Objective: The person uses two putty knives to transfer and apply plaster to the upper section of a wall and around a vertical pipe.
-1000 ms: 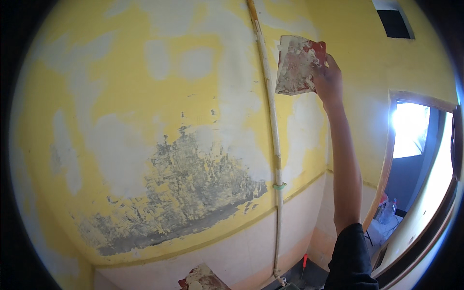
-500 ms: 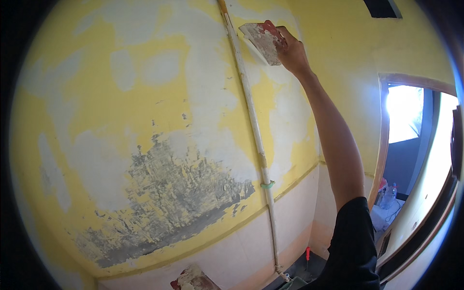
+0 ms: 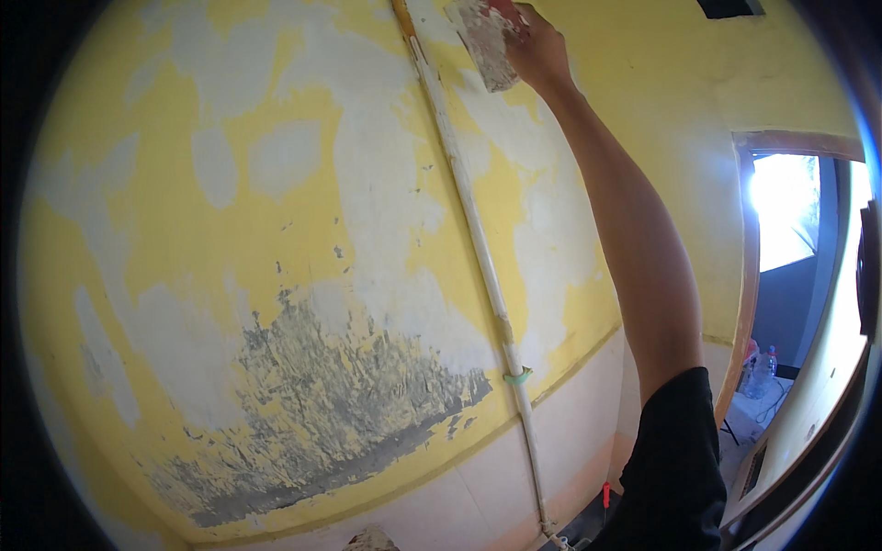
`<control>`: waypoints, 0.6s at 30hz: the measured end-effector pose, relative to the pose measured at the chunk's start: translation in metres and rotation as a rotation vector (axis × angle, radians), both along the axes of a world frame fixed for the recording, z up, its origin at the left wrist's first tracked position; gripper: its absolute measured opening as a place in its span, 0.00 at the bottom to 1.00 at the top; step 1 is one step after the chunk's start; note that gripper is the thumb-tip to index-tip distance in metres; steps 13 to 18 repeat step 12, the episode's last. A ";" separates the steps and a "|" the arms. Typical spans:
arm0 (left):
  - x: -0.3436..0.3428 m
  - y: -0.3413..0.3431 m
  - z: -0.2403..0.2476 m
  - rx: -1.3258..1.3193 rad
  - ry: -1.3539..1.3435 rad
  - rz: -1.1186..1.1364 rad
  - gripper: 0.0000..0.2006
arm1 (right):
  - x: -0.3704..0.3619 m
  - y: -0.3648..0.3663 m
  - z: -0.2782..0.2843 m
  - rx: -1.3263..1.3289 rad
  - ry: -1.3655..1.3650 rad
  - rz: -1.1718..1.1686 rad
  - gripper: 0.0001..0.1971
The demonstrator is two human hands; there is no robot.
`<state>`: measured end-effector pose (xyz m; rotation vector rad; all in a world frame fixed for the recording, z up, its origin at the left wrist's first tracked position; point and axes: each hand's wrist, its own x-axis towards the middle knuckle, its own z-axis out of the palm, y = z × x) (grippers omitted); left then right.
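Observation:
My right hand [image 3: 540,53] is raised high at the top, its fingers wrapped round the red handle of a wide putty knife [image 3: 487,50]. Dried and pale filler smears the blade, which is against or very close to the yellow wall [image 3: 294,211], just right of a vertical pipe [image 3: 470,197]. White filler patches cover much of this wall. At the lower edge shows the top of a second filler-smeared blade [image 3: 370,540]; whatever holds it is out of the picture. My left hand is not seen.
Bare grey plaster [image 3: 340,395] shows low on the wall, above pale tiles [image 3: 459,496]. A green tie [image 3: 518,376] circles the pipe. Right stands a doorway [image 3: 746,275] with plastic bottles [image 3: 761,372] beyond. A red-handled tool [image 3: 606,496] is low in the corner.
My right hand and the putty knife have moved up and slightly left along the wall. The view has tilted up a little, so the second blade has sunk mostly below the lower edge.

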<state>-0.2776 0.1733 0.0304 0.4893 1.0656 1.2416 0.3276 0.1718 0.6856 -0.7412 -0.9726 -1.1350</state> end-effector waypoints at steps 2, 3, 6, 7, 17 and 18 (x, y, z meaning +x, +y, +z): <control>0.001 -0.003 0.000 -0.019 0.049 0.002 0.11 | -0.030 0.001 0.016 -0.011 -0.012 0.007 0.20; 0.004 -0.007 0.001 -0.018 0.046 0.007 0.11 | -0.044 -0.003 0.020 -0.022 -0.024 0.001 0.18; 0.016 -0.013 0.010 1.095 0.966 -0.059 0.12 | -0.054 -0.001 0.037 -0.104 -0.069 -0.081 0.23; 0.022 -0.015 0.020 0.557 0.528 -0.002 0.12 | -0.055 -0.001 0.042 -0.099 -0.082 -0.076 0.23; 0.020 -0.013 0.008 -0.014 0.056 0.036 0.13 | -0.085 -0.004 0.050 0.077 -0.151 -0.052 0.26; 0.020 -0.013 0.008 -0.014 0.056 0.036 0.13 | -0.085 -0.004 0.050 0.077 -0.151 -0.052 0.26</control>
